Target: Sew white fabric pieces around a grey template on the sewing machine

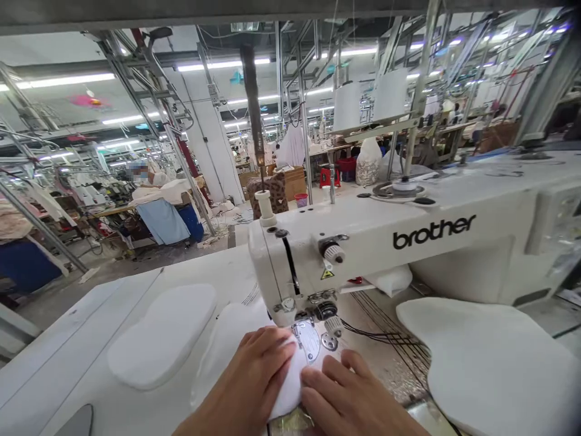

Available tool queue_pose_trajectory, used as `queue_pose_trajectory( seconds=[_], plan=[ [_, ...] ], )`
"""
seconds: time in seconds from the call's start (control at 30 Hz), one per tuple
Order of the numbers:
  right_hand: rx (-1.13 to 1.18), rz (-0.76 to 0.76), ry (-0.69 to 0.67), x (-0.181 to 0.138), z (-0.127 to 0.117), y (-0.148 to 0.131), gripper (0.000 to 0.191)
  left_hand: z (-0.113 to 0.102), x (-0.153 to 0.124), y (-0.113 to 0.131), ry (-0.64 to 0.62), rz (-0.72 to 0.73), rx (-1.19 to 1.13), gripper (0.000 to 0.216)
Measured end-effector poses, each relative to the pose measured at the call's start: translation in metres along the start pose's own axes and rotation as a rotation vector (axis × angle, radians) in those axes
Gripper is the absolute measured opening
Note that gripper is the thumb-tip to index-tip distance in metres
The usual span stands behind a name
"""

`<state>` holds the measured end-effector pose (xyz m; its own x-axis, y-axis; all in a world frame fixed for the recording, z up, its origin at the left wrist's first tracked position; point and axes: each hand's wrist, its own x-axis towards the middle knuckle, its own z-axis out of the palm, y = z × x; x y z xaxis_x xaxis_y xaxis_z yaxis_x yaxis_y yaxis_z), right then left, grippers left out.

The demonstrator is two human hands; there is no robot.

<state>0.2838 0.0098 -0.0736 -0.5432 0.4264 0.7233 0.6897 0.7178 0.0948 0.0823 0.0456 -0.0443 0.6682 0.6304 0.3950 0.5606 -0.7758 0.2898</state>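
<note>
Beneath the needle end of a white Brother sewing machine (363, 254), a white foam pad (287, 387) lies on the bench (59, 369), its far edge reaching a chrome plate (307, 339) on the machine; the left hand (240, 378) and the right hand (345, 393) rest on the pad from either side, close together; the left fingers (272, 348) and the right fingers (324, 378) lie spread and press down flat, neither clenched nor grasping; a curved white piece (227, 342) runs out from under the left hand, though whether it belongs to the same pad cannot be told; a similar pad (162, 334) lies flat on the bench further left, apart from the hands; a larger white pad (481, 363) lies to the right, beyond the right hand, with black cords (385, 333) running between it and the machine; the machine's long arm stands between the hands and the floor beyond it; above it rise two white thread cones (347, 106) on a metal stand and a dark upright rod (251, 103); further off, past the machine, stand a leopard-print bag (267, 194), a red stool (329, 177) and a clear sack (367, 163); a co-worker (147, 172) is at a far bench, where a blue cloth (163, 221) hangs down.
</note>
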Motion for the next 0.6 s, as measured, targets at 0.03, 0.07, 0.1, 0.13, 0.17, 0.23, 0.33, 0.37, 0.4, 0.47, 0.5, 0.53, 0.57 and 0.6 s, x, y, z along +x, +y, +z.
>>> queue_pose_trajectory(
  seconds=[0.03,0.07,0.1,0.13,0.17,0.23,0.33,0.37,0.4,0.47,0.5,0.53,0.57,0.6],
  plan=[
    [0.003,-0.002,0.012,-0.001,0.001,0.0,0.027,-0.005,0.001,0.002,-0.042,0.035,-0.028,0.022],
    [0.006,-0.003,0.024,-0.002,0.001,0.0,0.03,-0.01,0.001,0.003,-0.076,0.073,-0.064,0.02],
    [0.009,-0.006,0.031,-0.003,0.002,0.0,0.033,-0.014,0.002,0.005,-0.099,0.107,-0.1,0.019],
    [0.013,-0.009,0.034,-0.003,0.002,0.001,0.036,-0.017,0.002,0.006,-0.115,0.129,-0.128,0.019],
    [0.019,-0.01,0.034,-0.003,0.002,0.001,0.038,-0.019,0.002,0.006,-0.12,0.14,-0.145,0.018],
    [0.048,0.016,0.015,-0.003,0.001,0.001,0.042,-0.021,0.002,0.007,-0.115,0.139,-0.153,0.019],
    [0.075,0.056,-0.013,-0.004,-0.001,0.001,0.046,-0.019,-0.001,0.007,-0.089,0.122,-0.166,0.019],
    [0.068,0.058,-0.013,-0.004,-0.002,0.001,0.046,-0.018,-0.002,0.006,-0.079,0.118,-0.177,0.019],
    [0.056,0.053,-0.005,-0.003,-0.002,0.001,0.045,-0.018,-0.003,0.006,-0.071,0.115,-0.187,0.019],
    [0.035,0.041,0.014,-0.003,-0.003,0.0,0.042,-0.017,-0.004,0.006,-0.057,0.113,-0.194,0.019],
    [0.028,0.042,0.023,-0.003,-0.003,0.0,0.04,-0.017,-0.004,0.006,-0.059,0.113,-0.193,0.019],
    [0.024,0.045,0.025,-0.003,-0.002,0.0,0.039,-0.017,-0.004,0.006,-0.062,0.112,-0.191,0.019],
    [0.021,0.05,0.029,-0.003,-0.002,0.0,0.039,-0.017,-0.003,0.007,-0.062,0.109,-0.191,0.019],
    [0.018,0.058,0.023,-0.003,-0.001,-0.001,0.038,-0.017,-0.003,0.007,-0.061,0.107,-0.194,0.019]
  ],
)
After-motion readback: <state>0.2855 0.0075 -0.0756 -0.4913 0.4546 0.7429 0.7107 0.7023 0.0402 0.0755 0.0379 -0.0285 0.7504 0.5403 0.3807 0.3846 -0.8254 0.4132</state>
